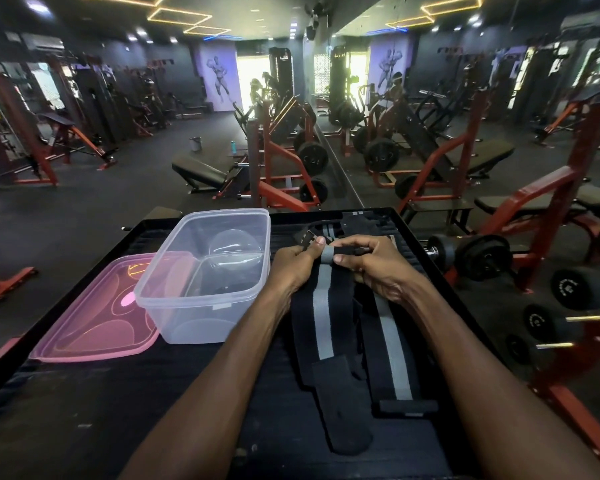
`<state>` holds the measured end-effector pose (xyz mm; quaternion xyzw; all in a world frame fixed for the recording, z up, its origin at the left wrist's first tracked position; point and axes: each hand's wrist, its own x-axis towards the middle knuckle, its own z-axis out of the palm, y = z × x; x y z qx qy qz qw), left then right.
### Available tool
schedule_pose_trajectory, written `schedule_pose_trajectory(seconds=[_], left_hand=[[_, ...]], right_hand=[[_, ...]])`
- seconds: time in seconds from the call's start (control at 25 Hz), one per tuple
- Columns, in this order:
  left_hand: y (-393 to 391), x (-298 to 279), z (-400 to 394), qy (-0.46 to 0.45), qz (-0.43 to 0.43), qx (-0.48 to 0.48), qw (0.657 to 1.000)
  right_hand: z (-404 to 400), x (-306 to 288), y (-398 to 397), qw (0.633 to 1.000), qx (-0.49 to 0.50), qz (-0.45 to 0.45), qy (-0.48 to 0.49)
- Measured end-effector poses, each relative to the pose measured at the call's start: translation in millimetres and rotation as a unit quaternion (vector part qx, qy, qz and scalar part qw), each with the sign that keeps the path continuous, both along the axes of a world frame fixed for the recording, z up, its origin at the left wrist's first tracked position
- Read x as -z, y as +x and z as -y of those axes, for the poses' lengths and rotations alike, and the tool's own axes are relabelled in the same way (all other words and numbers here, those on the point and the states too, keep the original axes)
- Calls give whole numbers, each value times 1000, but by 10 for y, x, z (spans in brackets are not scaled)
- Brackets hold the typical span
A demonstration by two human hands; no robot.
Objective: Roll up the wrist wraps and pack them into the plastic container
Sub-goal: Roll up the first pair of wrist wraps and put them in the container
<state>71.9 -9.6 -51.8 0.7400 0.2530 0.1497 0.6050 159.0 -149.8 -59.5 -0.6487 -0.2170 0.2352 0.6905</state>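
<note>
A black wrist wrap with a grey stripe (323, 327) lies lengthwise on the black table (84, 410). Its far end is folded into a small roll. My left hand (295, 263) and my right hand (371, 261) both pinch that roll from either side. A second striped wrap (392, 344) lies flat just right of the first, partly under my right wrist. A further wrap (357, 221) lies beyond my hands at the table's far edge. The clear plastic container (174, 306) stands open to the left, apart from my hands.
A pink lid (94, 323) lies flat left of the container, partly under it. Dumbbells (482, 256) sit on a rack at the right. Red gym machines and a mirror wall stand beyond the table.
</note>
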Motion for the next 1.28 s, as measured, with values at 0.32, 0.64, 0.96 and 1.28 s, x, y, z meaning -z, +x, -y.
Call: schedule_pose_trajectory(seconds=[0.32,0.64,0.96,1.28], left_hand=[[37,68,77,-20,51,2,999],[51,99,61,25,67,11,997],[54,107,58,-38,89,5,995],[54,82,71,-152,29,7,988]], right_hand=[[3,-10,9,998,21,-1,-64],[2,-32,-61,992,21,72,-105],[26,-31,-34,992,22,81,-92],[-51,14,11,995,72,-4,-74]])
